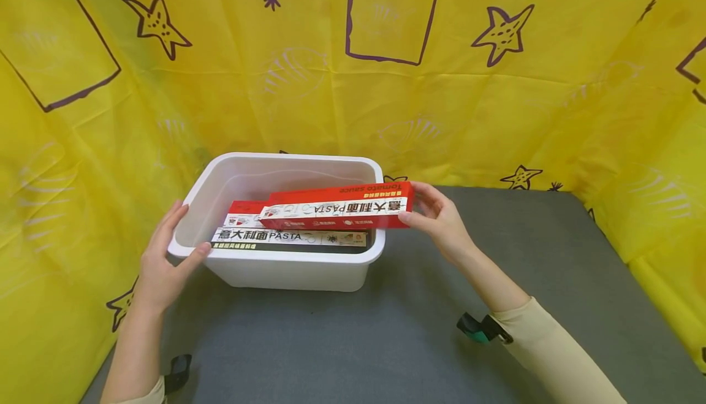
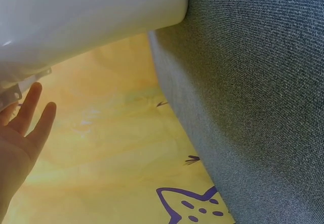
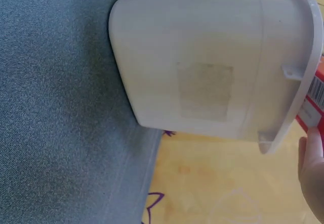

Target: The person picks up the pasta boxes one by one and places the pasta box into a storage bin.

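A white plastic bin point(image 1: 287, 272) stands on the grey surface. My left hand point(image 1: 161, 269) holds its near left corner, with the thumb on the front rim and fingertips at the left rim; two outer fingers point(image 2: 42, 125) extend below the rim in the left wrist view. My right hand point(image 1: 441, 220) pinches the right end of a red pasta box point(image 1: 331, 206), thumb in front and fingers behind. That box leans out over the bin's right rim, its left part inside. Below it lie a black-and-white pasta box point(image 1: 292, 238) and another red box point(image 1: 239, 211).
A yellow cloth point(image 1: 309, 103) with dark starfish drawings hangs behind and along both sides. The grey cloth-covered surface point(image 1: 342, 343) extends in front of the bin and to its right. Black straps point(image 1: 179, 372) sit at both forearms.
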The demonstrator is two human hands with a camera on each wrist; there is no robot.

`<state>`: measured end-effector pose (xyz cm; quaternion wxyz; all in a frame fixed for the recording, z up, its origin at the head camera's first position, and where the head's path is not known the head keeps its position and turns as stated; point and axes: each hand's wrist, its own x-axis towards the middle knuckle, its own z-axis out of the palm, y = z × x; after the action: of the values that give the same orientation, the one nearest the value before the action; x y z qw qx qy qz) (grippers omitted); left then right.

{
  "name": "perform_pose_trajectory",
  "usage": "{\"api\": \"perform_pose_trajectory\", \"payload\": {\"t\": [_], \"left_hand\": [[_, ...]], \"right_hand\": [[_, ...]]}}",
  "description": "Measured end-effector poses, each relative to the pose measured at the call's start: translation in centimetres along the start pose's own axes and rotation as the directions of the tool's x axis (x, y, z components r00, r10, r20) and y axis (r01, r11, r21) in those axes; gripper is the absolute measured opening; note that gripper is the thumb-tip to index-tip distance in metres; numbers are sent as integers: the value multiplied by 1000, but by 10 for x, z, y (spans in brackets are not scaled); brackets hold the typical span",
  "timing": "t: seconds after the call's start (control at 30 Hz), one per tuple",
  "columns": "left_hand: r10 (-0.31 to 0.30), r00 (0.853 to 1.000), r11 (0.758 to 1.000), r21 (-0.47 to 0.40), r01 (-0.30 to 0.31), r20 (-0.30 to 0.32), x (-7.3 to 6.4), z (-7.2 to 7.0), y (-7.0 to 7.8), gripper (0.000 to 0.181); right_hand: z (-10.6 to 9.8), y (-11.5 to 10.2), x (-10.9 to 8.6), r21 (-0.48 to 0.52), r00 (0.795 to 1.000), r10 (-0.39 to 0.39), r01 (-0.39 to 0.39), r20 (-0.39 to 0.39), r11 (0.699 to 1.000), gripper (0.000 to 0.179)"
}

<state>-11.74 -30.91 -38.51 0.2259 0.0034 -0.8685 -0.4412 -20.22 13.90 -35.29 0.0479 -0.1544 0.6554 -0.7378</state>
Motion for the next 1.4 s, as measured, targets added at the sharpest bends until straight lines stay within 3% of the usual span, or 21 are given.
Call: {"api": "perform_pose_trajectory", "payload": {"t": [0.6, 0.9, 1.4], "left_hand": [[8, 1000, 1000, -5, -8, -4, 0, 1, 0, 71], [-14, 1000, 1000, 0, 14, 9, -1, 1, 1, 72], [-30, 999, 1000, 0, 30, 16, -1, 1, 1, 72]], "right_hand": [[10, 8, 11, -203, 993, -115, 107, -23, 973, 57], [15, 10, 12, -345, 989, -149, 138, -5, 929, 57], [18, 1, 19, -529, 995, -91, 102, 47, 842, 64]]}}
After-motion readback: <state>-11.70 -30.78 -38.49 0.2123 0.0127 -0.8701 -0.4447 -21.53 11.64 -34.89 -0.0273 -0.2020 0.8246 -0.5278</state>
